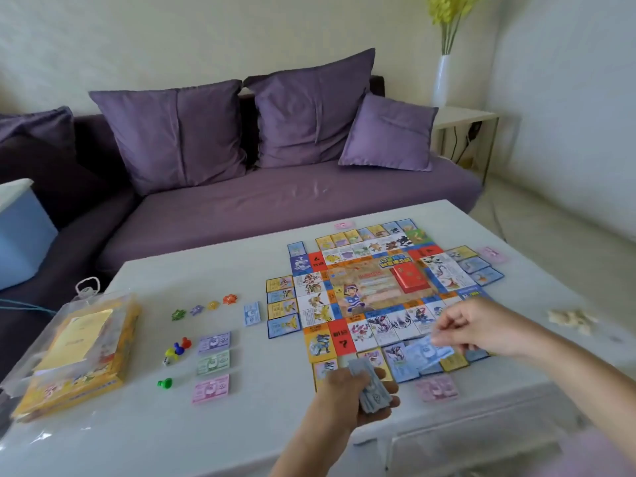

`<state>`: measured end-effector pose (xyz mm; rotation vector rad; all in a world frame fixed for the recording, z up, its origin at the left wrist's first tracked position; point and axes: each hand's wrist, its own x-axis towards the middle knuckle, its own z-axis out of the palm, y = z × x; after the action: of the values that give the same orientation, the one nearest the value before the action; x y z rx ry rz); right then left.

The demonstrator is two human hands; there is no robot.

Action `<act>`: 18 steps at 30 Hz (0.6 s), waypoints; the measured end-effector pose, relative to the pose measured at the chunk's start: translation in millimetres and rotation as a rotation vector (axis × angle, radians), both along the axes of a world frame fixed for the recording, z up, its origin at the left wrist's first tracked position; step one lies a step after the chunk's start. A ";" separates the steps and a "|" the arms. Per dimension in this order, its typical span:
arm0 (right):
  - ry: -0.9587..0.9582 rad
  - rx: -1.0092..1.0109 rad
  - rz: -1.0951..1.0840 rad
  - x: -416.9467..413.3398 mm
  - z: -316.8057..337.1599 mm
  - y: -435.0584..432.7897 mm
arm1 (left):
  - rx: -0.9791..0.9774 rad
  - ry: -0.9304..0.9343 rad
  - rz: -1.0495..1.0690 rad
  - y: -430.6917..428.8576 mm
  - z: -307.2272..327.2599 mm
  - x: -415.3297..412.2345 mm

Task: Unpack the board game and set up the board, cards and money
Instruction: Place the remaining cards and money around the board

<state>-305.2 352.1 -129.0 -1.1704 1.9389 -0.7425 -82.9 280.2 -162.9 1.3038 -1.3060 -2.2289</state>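
A glossy white surface point(241, 425) carries the square, brightly printed game board point(371, 294), flat ahead and to your right, ringed by small cards point(280, 306). Your left hand point(344, 387) grips a thick stack of grey-blue paper banknotes point(373, 395) by the board's near edge. Your right hand point(481, 325), further right, pinches one thin pale-blue note point(425, 352), long axis left to right, over the near cards. It is the nearer hand for laying the note down.

Hands point(358, 390) over game board point(375, 294)
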 end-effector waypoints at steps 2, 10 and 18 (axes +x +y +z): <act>0.015 0.039 -0.013 -4.7 -12.5 10.3 | -0.011 -0.032 -0.011 4.7 -4.5 -6.3; 0.054 0.084 -0.055 -7.0 -40.4 31.6 | 0.032 -0.099 0.004 19.8 -10.4 -24.0; 0.104 0.104 -0.050 0.0 -50.2 29.5 | 0.078 -0.134 0.053 23.4 -12.9 -36.9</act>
<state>-305.2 381.7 -179.3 -1.1207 2.0739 -0.6085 -119.8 303.6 -175.7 1.5207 -1.2234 -2.2106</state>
